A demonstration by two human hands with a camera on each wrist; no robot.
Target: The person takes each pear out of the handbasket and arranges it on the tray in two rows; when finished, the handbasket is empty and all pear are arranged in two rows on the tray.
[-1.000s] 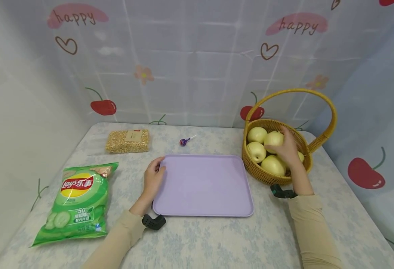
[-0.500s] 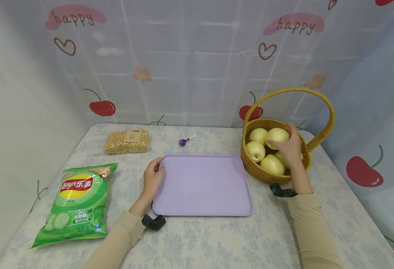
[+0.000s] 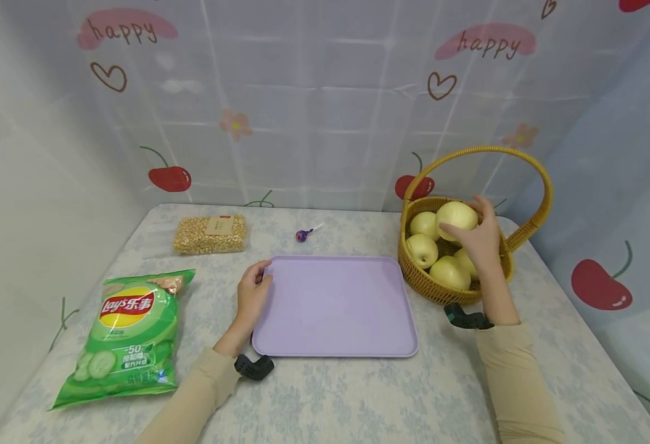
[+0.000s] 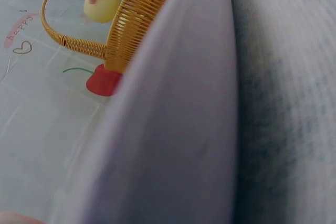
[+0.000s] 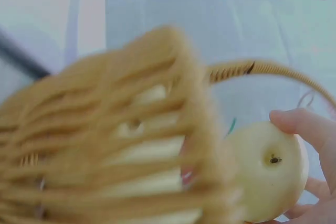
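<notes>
In the head view, my right hand (image 3: 481,239) holds a pale yellow apple (image 3: 456,221) between thumb and fingers, raised above the others in the wicker basket (image 3: 433,290). Several similar apples (image 3: 450,273) lie inside. The right wrist view shows the dimpled end of the held apple (image 5: 268,171) beside the basket's woven wall (image 5: 105,145). On the other side, my left hand (image 3: 253,296) grips the left edge of a lilac tray (image 3: 335,306), thumb at the rim; its other fingers are partly hidden. The tray's wall (image 4: 173,103) fills much of the left wrist view.
A green bag of chips (image 3: 127,336) lies at the left. Behind it is a clear pack of yellow kernels (image 3: 211,234), and a wrapped lollipop (image 3: 303,235) lies beyond the tray. The basket's tall handle (image 3: 544,185) arches over the apples.
The right hand has lifted the apple from among the others, slightly up, exposing more of the basket's inside. The left hand and tray have stayed in place.
</notes>
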